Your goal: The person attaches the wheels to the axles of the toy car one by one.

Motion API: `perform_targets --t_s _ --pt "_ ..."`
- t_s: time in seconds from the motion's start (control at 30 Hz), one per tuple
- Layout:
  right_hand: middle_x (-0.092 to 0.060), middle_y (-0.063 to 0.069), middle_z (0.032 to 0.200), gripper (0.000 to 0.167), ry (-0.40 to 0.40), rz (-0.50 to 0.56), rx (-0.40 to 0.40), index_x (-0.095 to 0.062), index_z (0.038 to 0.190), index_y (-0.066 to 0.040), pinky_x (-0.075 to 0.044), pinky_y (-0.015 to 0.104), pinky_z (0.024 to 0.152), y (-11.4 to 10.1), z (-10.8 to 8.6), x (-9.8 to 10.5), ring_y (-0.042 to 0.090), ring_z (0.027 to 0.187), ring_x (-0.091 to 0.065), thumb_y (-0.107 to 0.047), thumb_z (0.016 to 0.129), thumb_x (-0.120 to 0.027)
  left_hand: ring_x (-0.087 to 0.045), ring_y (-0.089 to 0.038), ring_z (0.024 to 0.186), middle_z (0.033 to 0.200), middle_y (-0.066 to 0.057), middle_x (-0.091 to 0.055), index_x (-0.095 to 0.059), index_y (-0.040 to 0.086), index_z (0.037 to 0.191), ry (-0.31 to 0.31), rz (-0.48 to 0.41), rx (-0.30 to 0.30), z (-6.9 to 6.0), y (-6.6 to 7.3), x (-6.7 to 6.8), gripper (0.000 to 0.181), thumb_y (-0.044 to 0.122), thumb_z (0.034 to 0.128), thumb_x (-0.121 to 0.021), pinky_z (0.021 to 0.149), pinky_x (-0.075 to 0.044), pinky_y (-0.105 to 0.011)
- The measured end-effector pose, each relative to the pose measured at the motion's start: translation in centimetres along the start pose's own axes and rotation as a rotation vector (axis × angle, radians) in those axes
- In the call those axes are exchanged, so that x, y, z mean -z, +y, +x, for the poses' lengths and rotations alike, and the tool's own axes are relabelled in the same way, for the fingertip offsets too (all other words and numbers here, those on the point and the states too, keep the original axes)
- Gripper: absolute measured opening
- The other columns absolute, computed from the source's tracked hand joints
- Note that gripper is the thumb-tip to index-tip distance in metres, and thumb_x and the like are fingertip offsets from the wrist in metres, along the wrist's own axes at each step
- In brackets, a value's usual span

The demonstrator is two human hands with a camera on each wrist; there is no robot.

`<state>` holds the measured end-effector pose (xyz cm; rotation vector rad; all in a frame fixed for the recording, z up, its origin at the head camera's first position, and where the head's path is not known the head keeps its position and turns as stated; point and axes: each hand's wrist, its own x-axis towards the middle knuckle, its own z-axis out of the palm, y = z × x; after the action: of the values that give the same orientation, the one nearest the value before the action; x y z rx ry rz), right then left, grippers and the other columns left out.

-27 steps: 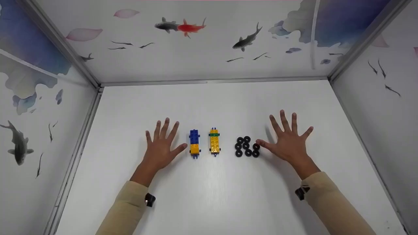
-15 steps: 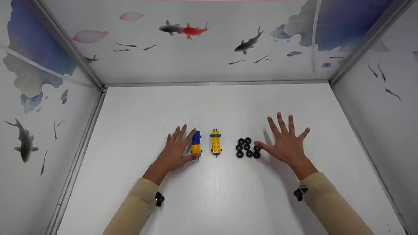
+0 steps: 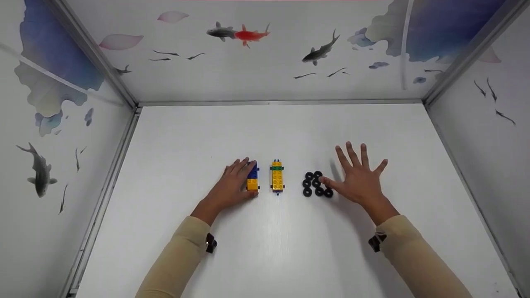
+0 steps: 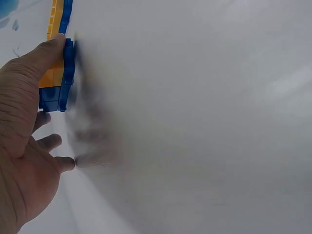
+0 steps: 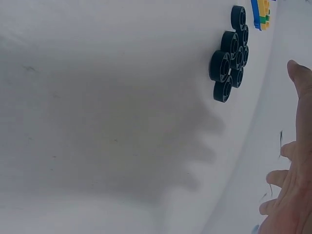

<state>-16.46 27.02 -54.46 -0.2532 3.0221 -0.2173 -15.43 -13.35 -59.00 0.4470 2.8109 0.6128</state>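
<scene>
My left hand (image 3: 230,186) spans a blue and yellow toy-brick car chassis (image 3: 252,184), thumb at its near end and index finger at its far end. In the left wrist view, the chassis (image 4: 52,78) sits between the thumb and the other fingers. Just to its right lies a second chassis (image 3: 277,178), yellow with a green strip; its short axle stubs carry no wheels. Several small black toy wheels (image 3: 307,192) lie grouped on the table. Above their right side hovers my right hand (image 3: 359,182), fingers spread, thumb partly covering them in the head view; it holds nothing.
The white tabletop (image 3: 265,248) is bounded by a back wall (image 3: 265,78) and side walls printed with fish. A metal strip runs along the table's back edge. Both sleeves have a black camera strapped at the wrist.
My left hand has moved right, from beside the blue and yellow chassis onto it, its fingers drawing in around the ends. The right hand stays spread and has shifted slightly left over the wheels.
</scene>
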Motion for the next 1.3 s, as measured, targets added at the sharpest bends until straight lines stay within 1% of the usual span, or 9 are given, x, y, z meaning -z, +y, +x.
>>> perform_targets --t_s 0.2,0.33,0.53,0.6,0.7,0.87,0.97,1.1,1.3 --pt "-0.006 0.008 0.188 0.116 0.007 0.0 0.017 -0.013 0.18 -0.027 0.008 0.096 0.117 -0.8 0.3 -0.2 0.047 0.173 0.004 -0.094 0.092 -0.05 -0.021 -0.031 0.173 0.185 0.003 -0.026 -0.022 0.032 0.178 0.012 -0.06 0.022 0.3 -0.1 0.0 0.102 0.057 0.0976 -0.079 0.141 -0.016 -0.057" --pt "-0.008 0.008 0.188 0.115 0.011 0.001 0.027 -0.015 0.18 -0.026 0.007 0.096 0.118 -1.3 0.4 -0.3 0.047 0.173 0.004 -0.092 0.093 -0.052 -0.026 -0.03 0.171 0.184 0.003 -0.029 -0.022 0.032 0.178 0.014 -0.092 0.036 0.2 0.0 -0.1 0.105 0.055 0.0953 -0.083 0.141 -0.016 -0.057" --pt "-0.009 0.009 0.188 0.115 -0.012 -0.012 0.035 -0.014 0.18 -0.025 0.007 0.096 0.119 -1.4 0.1 -0.5 0.046 0.173 0.002 -0.092 0.093 -0.051 -0.032 -0.03 0.169 0.183 0.001 -0.03 -0.021 0.035 0.178 0.006 -0.136 0.06 0.1 0.5 0.0 0.107 0.048 0.0944 -0.086 0.137 -0.031 -0.054" --pt "-0.01 0.009 0.188 0.114 -0.012 -0.012 0.056 -0.015 0.179 -0.025 0.006 0.095 0.119 -1.5 0.1 -0.5 0.045 0.174 -0.001 -0.091 0.094 -0.051 -0.035 -0.03 0.168 0.182 0.0 -0.03 -0.021 0.034 0.178 0.011 -0.17 0.065 0.1 0.7 0.1 0.107 0.045 0.0942 -0.087 0.135 -0.035 -0.053" --pt "-0.015 0.009 0.187 0.11 -0.008 -0.002 0.115 -0.018 0.179 -0.023 0.002 0.095 0.121 -1.5 0.1 -0.7 0.043 0.174 -0.007 -0.085 0.097 -0.056 -0.04 -0.029 0.165 0.181 -0.001 -0.033 -0.025 0.031 0.176 0.034 -0.206 0.058 0.1 0.9 0.3 0.104 0.041 0.0935 -0.089 0.135 -0.036 -0.051" --pt "-0.03 0.009 0.183 0.102 0.009 0.02 0.208 -0.029 0.177 -0.019 -0.009 0.093 0.123 -1.7 0.0 -0.8 0.04 0.172 -0.022 -0.072 0.099 -0.068 -0.045 -0.029 0.162 0.178 -0.001 -0.036 -0.032 0.029 0.17 0.074 -0.237 0.028 0.2 1.0 0.7 0.098 0.038 0.0924 -0.091 0.134 -0.038 -0.048" --pt "-0.039 0.009 0.18 0.097 0.017 0.03 0.233 -0.037 0.174 -0.017 -0.014 0.091 0.124 -1.9 -0.1 -0.8 0.039 0.169 -0.031 -0.067 0.099 -0.073 -0.053 -0.03 0.156 0.176 0.0 -0.038 -0.033 0.031 0.169 0.078 -0.288 0.013 0.3 1.1 0.7 0.097 0.035 0.0921 -0.092 0.13 -0.044 -0.047" --pt "-0.046 0.01 0.175 0.089 0.006 0.06 0.258 -0.045 0.17 -0.015 -0.016 0.089 0.125 -2.2 -0.4 -1.0 0.039 0.165 -0.037 -0.06 0.1 -0.076 -0.066 -0.029 0.138 0.173 0.002 -0.041 -0.036 0.033 0.167 0.079 -0.386 0.014 0.3 1.3 0.7 0.097 0.028 0.0904 -0.095 0.119 -0.056 -0.045" --pt "-0.051 0.011 0.171 0.08 -0.006 0.094 0.286 -0.051 0.165 -0.014 -0.018 0.088 0.126 -2.3 -0.9 -1.7 0.04 0.162 -0.044 -0.054 0.101 -0.078 -0.071 -0.025 0.125 0.177 0.008 -0.035 -0.049 0.032 0.159 0.095 -0.469 0.016 0.5 1.6 0.6 0.086 0.021 0.0878 -0.097 0.109 -0.063 -0.04"
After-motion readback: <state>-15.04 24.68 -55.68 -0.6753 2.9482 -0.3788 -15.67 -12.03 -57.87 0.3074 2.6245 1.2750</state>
